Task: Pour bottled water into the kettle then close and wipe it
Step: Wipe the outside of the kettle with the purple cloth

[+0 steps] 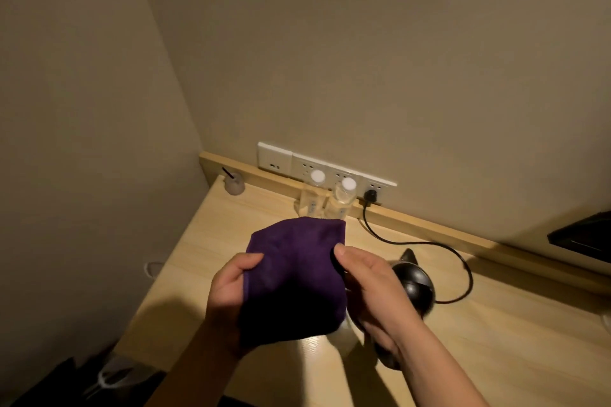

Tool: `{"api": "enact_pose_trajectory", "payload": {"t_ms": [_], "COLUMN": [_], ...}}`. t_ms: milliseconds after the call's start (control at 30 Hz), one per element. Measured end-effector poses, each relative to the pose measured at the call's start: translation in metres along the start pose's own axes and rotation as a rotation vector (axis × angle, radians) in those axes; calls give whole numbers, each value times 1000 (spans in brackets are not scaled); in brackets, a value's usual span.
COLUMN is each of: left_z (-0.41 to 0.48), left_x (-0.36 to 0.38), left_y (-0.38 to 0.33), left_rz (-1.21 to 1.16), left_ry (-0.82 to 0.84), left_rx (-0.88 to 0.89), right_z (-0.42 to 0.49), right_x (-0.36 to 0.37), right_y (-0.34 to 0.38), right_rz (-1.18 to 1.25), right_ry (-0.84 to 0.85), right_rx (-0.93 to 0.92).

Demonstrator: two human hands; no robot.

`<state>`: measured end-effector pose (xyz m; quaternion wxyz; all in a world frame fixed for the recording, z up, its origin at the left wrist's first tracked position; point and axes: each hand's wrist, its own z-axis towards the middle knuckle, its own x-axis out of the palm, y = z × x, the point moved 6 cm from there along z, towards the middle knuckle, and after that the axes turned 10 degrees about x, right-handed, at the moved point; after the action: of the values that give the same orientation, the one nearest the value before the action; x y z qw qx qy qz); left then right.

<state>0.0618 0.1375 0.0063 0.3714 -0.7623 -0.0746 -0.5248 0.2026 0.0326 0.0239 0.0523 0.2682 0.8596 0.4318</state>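
Observation:
A purple cloth (294, 271) is held up over the wooden table (496, 340). My left hand (228, 294) grips its left edge, and my right hand (367, 284) pinches its right edge with the thumb on top. The dark metal kettle (415, 284) stands just right of my right hand, its lid down and its spout pointing at the wall; my right wrist covers its near side. Two clear water bottles with white caps stand by the wall, one (312, 195) on the left and one (344, 198) on the right, their lower parts hidden by the cloth.
A black cord (459, 261) runs from the kettle's base to a plug in the white socket strip (327, 168) on the wall. A small diffuser jar (234, 183) sits in the table's far left corner. A dark object (582, 235) is at the right edge.

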Motion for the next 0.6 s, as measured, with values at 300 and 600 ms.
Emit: {"api": "enact_pose_trajectory", "payload": {"t_ms": [300,600], "left_z": [66,139], "left_x": [-105,-194], "left_y": [-82,-99], "left_rz": [599,848], "left_ry": [-225,-169], "left_rx": [-238,-310], "right_z": [92,198], "right_x": [56,87], "right_y": [-19,-43], "right_rz": [112,-169], "right_ry": [-211,-324], "right_rx": [-1,51]}}
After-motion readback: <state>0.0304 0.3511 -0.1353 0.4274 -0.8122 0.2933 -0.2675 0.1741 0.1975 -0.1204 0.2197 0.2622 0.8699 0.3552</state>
